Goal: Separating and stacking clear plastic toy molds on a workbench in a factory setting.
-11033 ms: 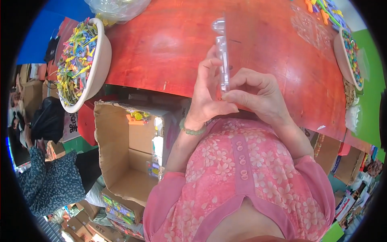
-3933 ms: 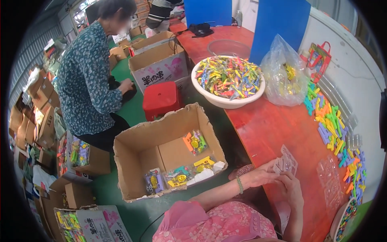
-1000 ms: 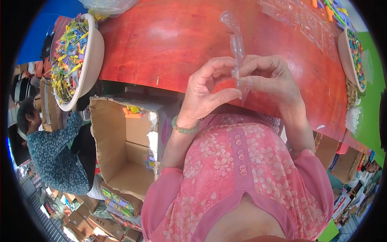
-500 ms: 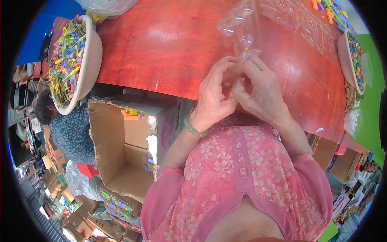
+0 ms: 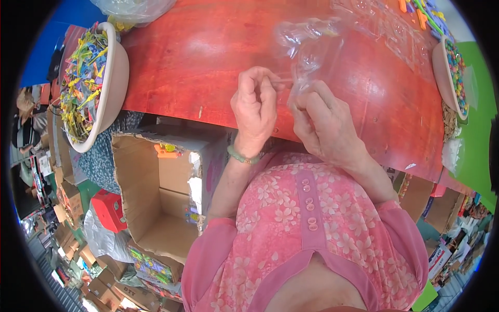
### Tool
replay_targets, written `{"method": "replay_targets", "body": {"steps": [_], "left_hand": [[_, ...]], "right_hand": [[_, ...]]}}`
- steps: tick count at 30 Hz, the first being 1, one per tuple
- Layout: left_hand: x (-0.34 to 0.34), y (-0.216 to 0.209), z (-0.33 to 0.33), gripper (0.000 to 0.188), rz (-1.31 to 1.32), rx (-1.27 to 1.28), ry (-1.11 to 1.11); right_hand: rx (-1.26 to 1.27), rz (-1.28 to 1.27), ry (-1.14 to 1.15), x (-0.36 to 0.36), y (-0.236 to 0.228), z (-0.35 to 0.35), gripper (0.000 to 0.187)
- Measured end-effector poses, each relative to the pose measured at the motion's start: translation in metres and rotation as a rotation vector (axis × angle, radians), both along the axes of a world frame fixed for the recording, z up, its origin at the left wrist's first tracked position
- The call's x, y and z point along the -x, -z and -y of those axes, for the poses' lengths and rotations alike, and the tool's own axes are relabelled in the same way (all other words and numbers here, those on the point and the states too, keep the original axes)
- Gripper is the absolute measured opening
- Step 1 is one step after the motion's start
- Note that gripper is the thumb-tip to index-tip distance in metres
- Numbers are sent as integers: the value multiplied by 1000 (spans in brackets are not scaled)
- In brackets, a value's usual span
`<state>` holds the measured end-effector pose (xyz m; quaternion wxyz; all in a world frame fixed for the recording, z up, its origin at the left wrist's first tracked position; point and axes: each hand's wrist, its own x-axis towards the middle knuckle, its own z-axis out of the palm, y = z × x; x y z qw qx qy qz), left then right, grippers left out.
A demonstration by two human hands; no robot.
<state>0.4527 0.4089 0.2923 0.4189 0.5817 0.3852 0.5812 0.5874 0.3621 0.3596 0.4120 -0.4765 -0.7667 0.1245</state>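
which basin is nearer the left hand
The left basin, heaped with long mixed-colour pieces; the right basin, holding smaller bits, sits beyond the right hand.

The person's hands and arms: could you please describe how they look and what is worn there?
The left hand and right hand are bare, without gloves. Only the left wears a pale green beaded bracelet. Plain pink sleeves end near the elbows.

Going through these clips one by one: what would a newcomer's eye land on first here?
Probably the bright red tabletop across the upper middle, where the right hand grips a clear plastic blister shell, the left hand close beside it. Next, the cream basin heaped with multicoloured pieces at upper left, then the open cardboard box below.
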Motion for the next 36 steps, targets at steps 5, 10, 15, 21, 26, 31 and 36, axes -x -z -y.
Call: {"method": "replay_targets", "body": {"steps": [5, 10, 15, 21, 26, 31, 36], "left_hand": [[-11, -12, 15, 31, -258, -92, 27], [-21, -12, 16, 30, -203, 107, -28], [-18, -3, 5, 18, -297, -167, -140], [20, -34, -18, 10, -429, -173, -52], [70, -31, -52, 10, -437, -69, -357], [78, -41, -70, 10, -607, -195, -292], [90, -47, -77, 12, -674, -281, -262]], "right_hand": [[-17, -69, 120, 8, 9, -3, 17], [15, -80, 226, 11, 3, -3, 18], [-126, -16, 150, 4, 7, -12, 17], [118, -487, -95, -16, -14, 0, 14], [177, -451, -92, -37, -38, 19, 15], [221, -282, -24, -46, -48, 23, 20], [314, -141, -114, -69, -66, 29, 15]]}}
